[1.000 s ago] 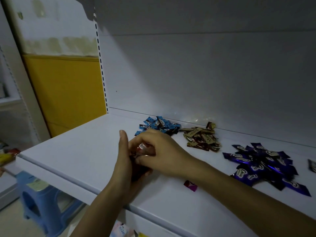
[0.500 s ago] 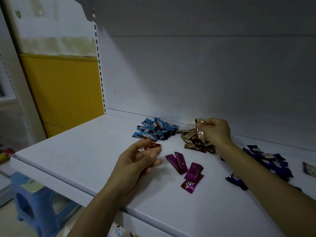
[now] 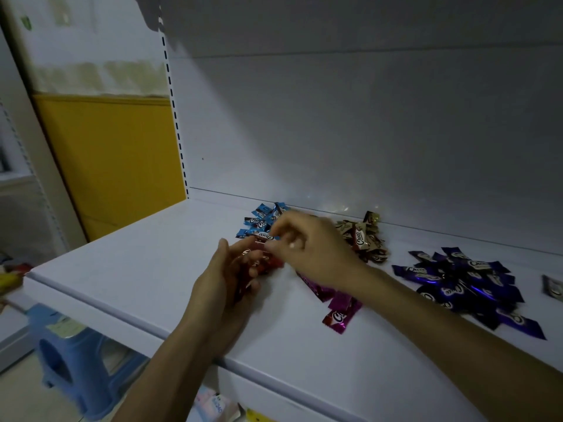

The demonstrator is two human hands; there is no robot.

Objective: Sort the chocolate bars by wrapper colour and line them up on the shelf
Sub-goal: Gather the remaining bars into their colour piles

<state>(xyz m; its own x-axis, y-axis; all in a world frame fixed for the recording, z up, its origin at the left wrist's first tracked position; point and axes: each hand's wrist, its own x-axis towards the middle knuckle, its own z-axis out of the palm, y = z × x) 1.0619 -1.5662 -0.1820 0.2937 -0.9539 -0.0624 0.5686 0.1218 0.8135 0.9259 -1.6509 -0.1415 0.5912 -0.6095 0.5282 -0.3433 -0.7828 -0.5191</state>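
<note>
On the white shelf [image 3: 128, 269] lie piles of chocolate bars: blue ones [image 3: 262, 219] at the back, gold-brown ones [image 3: 364, 236] beside them, purple ones [image 3: 466, 284] to the right, and a few magenta ones [image 3: 341, 306] in front. My left hand [image 3: 225, 278] cups a small bunch of red-wrapped bars [image 3: 259, 263] above the shelf. My right hand [image 3: 307, 245] is directly over them and pinches one bar [image 3: 265, 236] from that bunch between thumb and fingertips. It hides part of the blue and magenta piles.
A single grey-wrapped bar [image 3: 553, 287] lies at the far right edge. A blue plastic stool [image 3: 70, 354] stands on the floor below left of the shelf. A yellow panel [image 3: 115, 159] stands at the left. Packaged goods [image 3: 213, 406] sit on the shelf below.
My right hand has left the gold-brown pile and come back left to my left hand, where it now pinches a bar. The left hand has barely moved.
</note>
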